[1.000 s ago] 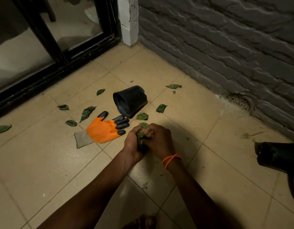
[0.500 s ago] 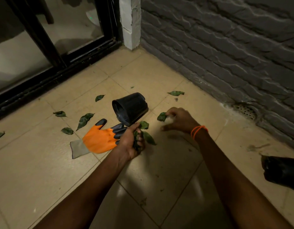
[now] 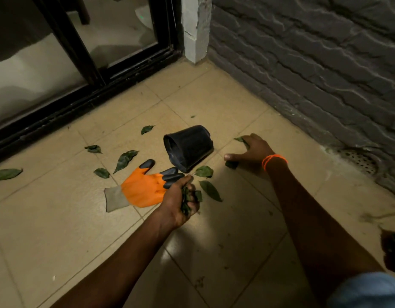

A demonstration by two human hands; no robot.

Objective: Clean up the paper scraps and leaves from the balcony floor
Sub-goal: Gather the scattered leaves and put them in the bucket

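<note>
Head cam: left hand (image 3: 181, 202) clenched round leaf wad (image 3: 187, 200). Right hand (image 3: 252, 151) spread flat, fingertips on leaf (image 3: 241, 140) at 3 o'clock of tipped pot (image 3: 188, 147). Loose leaves (image 3: 125, 158) at glove's (image 3: 143, 188) 11 o'clock.

Beige floor tiles (image 3: 214, 103) are catching a dim glow in a corner where a grey brick wall (image 3: 314, 63) is meeting a pale pillar (image 3: 195, 30), a black-framed glass door (image 3: 116, 32) is running along the left, and a round drain (image 3: 358, 160) is sitting by the wall.
</note>
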